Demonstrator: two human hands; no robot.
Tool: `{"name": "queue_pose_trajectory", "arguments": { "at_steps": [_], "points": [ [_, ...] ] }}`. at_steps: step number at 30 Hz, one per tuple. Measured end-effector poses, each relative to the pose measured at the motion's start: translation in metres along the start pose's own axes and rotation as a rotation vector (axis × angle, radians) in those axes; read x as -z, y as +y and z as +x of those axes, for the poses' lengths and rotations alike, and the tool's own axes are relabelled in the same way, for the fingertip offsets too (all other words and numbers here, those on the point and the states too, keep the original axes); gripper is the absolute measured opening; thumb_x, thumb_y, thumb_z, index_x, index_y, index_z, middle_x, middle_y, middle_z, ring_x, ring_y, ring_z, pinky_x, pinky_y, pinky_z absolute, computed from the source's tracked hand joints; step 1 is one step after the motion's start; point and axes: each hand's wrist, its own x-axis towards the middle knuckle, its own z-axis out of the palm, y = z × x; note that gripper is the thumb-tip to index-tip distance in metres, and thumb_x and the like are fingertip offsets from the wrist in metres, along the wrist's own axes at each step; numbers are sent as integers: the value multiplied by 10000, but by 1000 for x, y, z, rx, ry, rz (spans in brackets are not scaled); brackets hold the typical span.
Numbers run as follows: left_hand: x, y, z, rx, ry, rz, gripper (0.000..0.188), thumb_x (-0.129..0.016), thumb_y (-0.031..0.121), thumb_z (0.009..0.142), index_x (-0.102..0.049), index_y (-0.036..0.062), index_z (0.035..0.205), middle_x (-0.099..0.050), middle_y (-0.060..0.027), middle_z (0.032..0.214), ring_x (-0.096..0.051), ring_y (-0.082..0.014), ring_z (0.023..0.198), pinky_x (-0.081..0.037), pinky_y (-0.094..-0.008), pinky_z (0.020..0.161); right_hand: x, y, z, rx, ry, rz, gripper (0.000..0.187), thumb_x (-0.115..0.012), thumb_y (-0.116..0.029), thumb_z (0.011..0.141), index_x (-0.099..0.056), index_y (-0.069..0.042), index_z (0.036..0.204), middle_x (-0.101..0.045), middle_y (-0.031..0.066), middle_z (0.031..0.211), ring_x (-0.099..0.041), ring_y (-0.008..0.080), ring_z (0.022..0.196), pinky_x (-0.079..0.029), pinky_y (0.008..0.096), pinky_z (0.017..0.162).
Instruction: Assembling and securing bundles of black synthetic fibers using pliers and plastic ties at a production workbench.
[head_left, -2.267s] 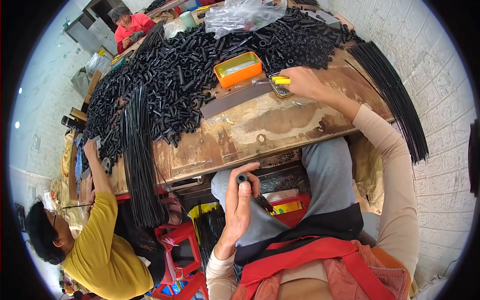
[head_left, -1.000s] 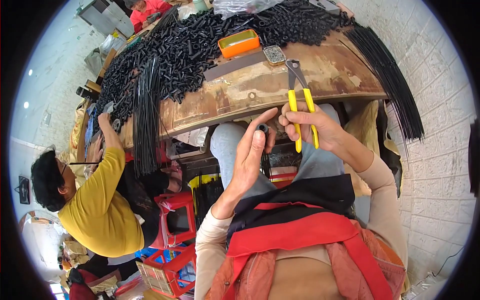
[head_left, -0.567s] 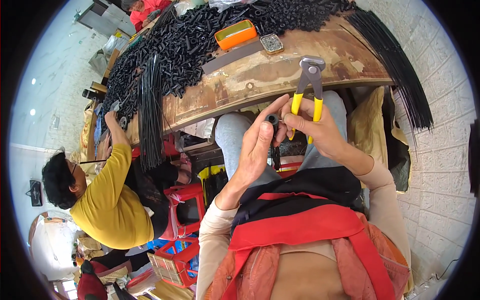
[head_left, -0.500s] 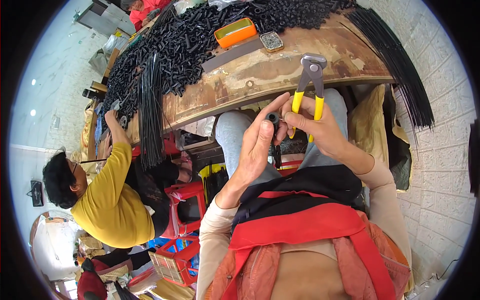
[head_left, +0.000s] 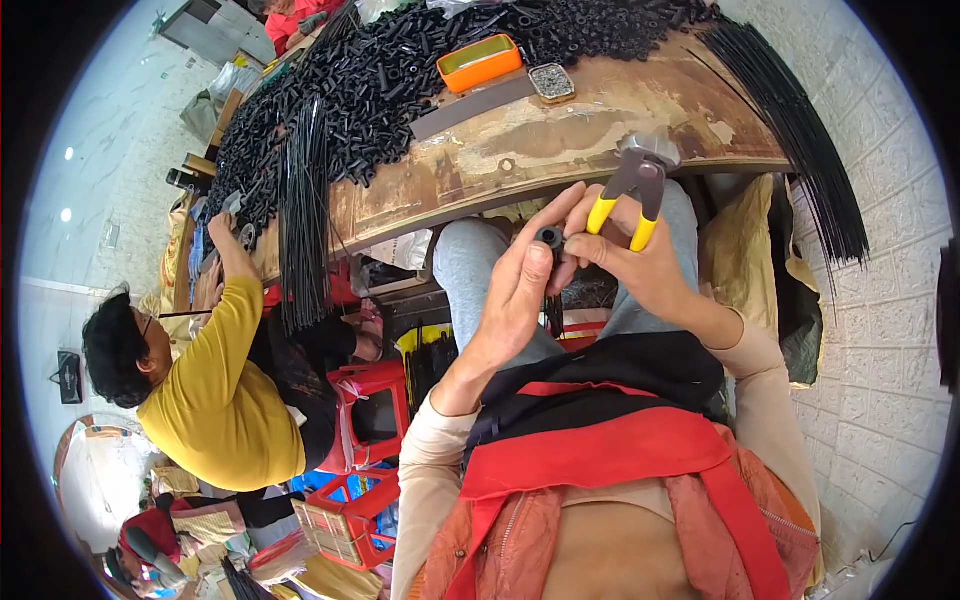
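Observation:
In my left hand point(head_left: 510, 295) is a small black tubular piece point(head_left: 549, 237), its round hole facing up between thumb and fingers. My right hand point(head_left: 645, 275) has its thumb and finger pinched right beside that piece; anything tiny between those fingertips is hidden. The same right hand also holds a pair of end-cutting pincers point(head_left: 636, 180) with yellow handles. Their dark jaws point up and to the right, a little blurred, over the table's front edge. Both hands are close together above my lap.
A wooden table point(head_left: 480, 165) curves ahead, heaped with black tubular parts point(head_left: 380, 80). On it are an orange box point(head_left: 480, 64) and a small tray of metal bits point(head_left: 552, 83). Black rod bundles point(head_left: 305, 220) overhang its edge. A co-worker in yellow point(head_left: 225, 390) sits left, near red stools point(head_left: 370, 410).
The pincers have tilted, their jaws swinging right and slightly down. My right thumb and finger are still by the black piece, which my left hand keeps holding.

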Motion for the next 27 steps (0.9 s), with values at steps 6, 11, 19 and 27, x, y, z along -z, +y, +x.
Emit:
{"name": "queue_pose_trajectory", "arguments": {
  "at_steps": [6, 11, 19, 27],
  "points": [
    [23, -7, 5, -14, 26, -119, 737, -368, 541, 996, -294, -23, 1464, -402, 34, 750, -345, -66, 669, -291, -212, 587, 2, -12, 25, -63, -21, -387, 145, -611, -124, 931, -540, -7, 981, -555, 18, 749, -526, 79, 625, -411, 223, 572],
    [45, -7, 2, -56, 84, -108, 672, -363, 549, 994, -415, -17, 1353, -395, 29, 712, -341, -67, 629, -278, -222, 564, 8, -55, -6, -471, -207, -595, 175, -517, -174, 976, -529, -1, 998, -540, 21, 618, -509, 81, 528, -386, 238, 500],
    [44, 1, -4, 29, -43, 2, 664, -354, 608, 969, -549, -22, 1043, -487, -31, 737, -413, -88, 653, -327, -236, 604, -2, -54, -7, -473, -381, -683, 346, -518, -186, 968, -508, -39, 1282, -641, 79, 763, -599, 140, 590, -461, 263, 569],
    [49, 1, -6, 29, 56, -14, 619, -361, 582, 978, -524, -14, 1011, -470, -16, 747, -401, -84, 668, -327, -240, 614, -5, -59, -4, -376, -505, -852, 379, -495, -170, 969, -481, -41, 1325, -598, 60, 731, -597, 137, 604, -465, 273, 583]
  ]
}}
